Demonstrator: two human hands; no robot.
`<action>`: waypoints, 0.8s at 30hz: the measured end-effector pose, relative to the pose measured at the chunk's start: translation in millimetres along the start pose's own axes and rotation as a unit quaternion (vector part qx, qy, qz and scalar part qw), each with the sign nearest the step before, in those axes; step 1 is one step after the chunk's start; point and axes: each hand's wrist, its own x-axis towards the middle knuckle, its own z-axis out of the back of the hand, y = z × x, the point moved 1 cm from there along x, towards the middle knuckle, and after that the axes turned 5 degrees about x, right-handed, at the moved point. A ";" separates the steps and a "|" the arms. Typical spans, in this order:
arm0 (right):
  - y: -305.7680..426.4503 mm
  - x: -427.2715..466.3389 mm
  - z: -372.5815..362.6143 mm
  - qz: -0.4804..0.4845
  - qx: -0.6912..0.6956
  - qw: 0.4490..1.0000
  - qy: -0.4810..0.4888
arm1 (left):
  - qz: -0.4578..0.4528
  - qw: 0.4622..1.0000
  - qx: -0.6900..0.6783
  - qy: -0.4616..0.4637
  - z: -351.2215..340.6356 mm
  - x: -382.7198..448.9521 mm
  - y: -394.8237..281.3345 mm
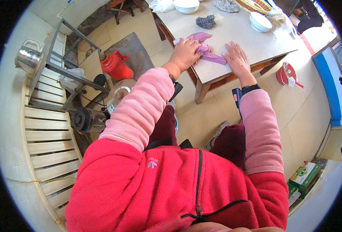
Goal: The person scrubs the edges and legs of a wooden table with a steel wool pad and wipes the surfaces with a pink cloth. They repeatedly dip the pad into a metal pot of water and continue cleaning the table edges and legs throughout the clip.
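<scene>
My left hand (pixel 186 53) grips a crumpled purple cloth (pixel 207 53) near the left edge of a pale-topped wooden table (pixel 214 71). A small whitish thing, hard to make out, pokes out beside its knuckles. The cloth's loose end reaches toward my right hand (pixel 237 58), which rests on the tabletop near the front edge, fingers spread, holding nothing. Beyond the cloth lies a dark, curly mesh-like clump (pixel 205 21). A white bowl (pixel 186 5) stands at the far left of the table and another bowl (pixel 260 21) at the right.
Plastic bags and a wicker basket (pixel 253 5) stand farther back on the table. At left are a red thermos-like jug (pixel 116 65), a metal frame (pixel 72 75), a blender-like jar (pixel 87 120) and a slatted bench (pixel 47 139). A red dustpan-like container (pixel 285 76) sits on the floor at right.
</scene>
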 end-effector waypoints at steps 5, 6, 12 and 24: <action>-1.3 3.4 -4.5 -0.006 -0.031 0.998 0.045 | 0.098 0.994 0.046 0.014 13.3 7.2 -12.5; 1.4 2.8 -5.8 -0.007 -0.048 0.998 0.031 | 0.125 0.992 -0.017 -0.023 13.6 17.3 -17.2; 9.9 -0.5 9.1 0.021 0.012 1.000 -0.010 | 0.200 0.954 -0.219 -0.040 -6.9 75.0 -62.3; 11.7 0.7 9.1 0.026 -0.034 0.999 0.004 | 0.243 0.960 -0.092 -0.108 128.0 -139.1 82.8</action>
